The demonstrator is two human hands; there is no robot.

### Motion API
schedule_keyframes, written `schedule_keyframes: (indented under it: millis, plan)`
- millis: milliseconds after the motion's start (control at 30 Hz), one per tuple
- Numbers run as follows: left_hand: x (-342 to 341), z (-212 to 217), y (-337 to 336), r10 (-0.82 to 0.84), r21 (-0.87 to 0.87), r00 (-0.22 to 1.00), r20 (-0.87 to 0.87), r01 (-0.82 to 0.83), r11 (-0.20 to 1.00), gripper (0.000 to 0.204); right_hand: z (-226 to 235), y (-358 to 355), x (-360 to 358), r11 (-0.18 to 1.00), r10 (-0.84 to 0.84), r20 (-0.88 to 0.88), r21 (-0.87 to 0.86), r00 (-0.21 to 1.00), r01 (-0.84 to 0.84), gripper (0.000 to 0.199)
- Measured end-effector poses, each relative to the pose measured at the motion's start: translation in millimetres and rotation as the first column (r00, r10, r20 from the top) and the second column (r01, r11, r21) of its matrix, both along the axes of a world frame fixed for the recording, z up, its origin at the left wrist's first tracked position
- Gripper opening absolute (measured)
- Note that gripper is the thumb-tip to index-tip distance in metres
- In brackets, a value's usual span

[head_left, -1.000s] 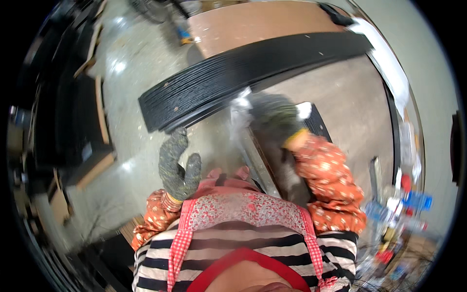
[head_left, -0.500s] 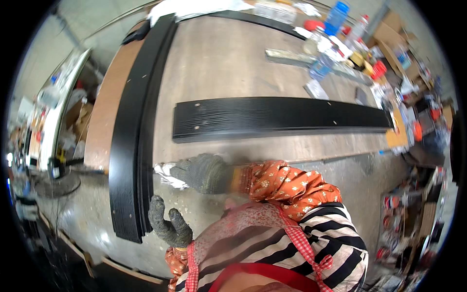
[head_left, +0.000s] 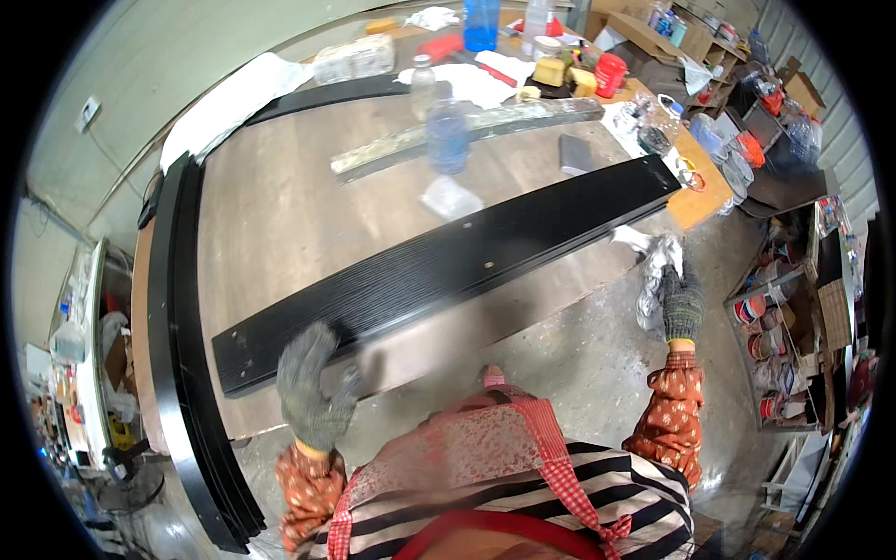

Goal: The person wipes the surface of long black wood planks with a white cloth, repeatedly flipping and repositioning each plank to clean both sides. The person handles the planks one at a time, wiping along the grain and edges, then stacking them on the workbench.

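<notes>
A long black ribbed board (head_left: pixel 448 266) lies slantwise across the wooden table (head_left: pixel 280 215). My left hand (head_left: pixel 313 385), in a grey knit glove, hovers flat with fingers apart over the board's near left end, holding nothing. My right hand (head_left: pixel 679 301), gloved too, is stretched out to the right beyond the table edge and grips a crumpled white rag (head_left: pixel 653 275) close to the board's right end. My sleeves are orange and patterned.
A stack of black boards (head_left: pixel 177 355) runs along the table's left edge. A pale batten (head_left: pixel 467 131), plastic bottles (head_left: pixel 446 131), a dark phone-like slab (head_left: pixel 576 154) and clutter fill the far table. Shelves of tins (head_left: pixel 779 327) stand at right.
The view has swung left, so the black board now runs slantwise. My right hand has moved from the table's near edge out to the board's right end; my left hand has risen over the board.
</notes>
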State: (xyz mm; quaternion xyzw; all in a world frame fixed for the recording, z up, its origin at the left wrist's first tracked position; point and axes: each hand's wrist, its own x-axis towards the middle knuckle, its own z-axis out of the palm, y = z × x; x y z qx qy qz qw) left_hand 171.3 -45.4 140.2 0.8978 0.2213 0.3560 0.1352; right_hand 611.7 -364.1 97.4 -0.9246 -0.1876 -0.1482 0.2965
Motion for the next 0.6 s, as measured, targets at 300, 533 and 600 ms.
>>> schedule_keyframes:
  millis: [300, 533, 600]
  plan:
    - [237, -24, 36, -0.265, -0.118, 0.844, -0.467, 0.237, 0.964, 0.093, -4, 185, -73, 0.617, 0.732, 0.393, -0.033, 0.557, -0.787, 0.041]
    - [244, -15, 25, -0.303, -0.116, 0.813, -0.497, 0.284, 0.952, 0.108, -83, 169, 90, 0.689, 0.411, 0.593, 0.295, 0.692, -0.662, 0.033]
    - [236, -18, 26, -0.284, -0.117, 0.823, -0.492, 0.262, 0.958, 0.108, -39, 93, 156, 0.985, 0.137, 0.272, -0.140, 0.953, -0.101, 0.031]
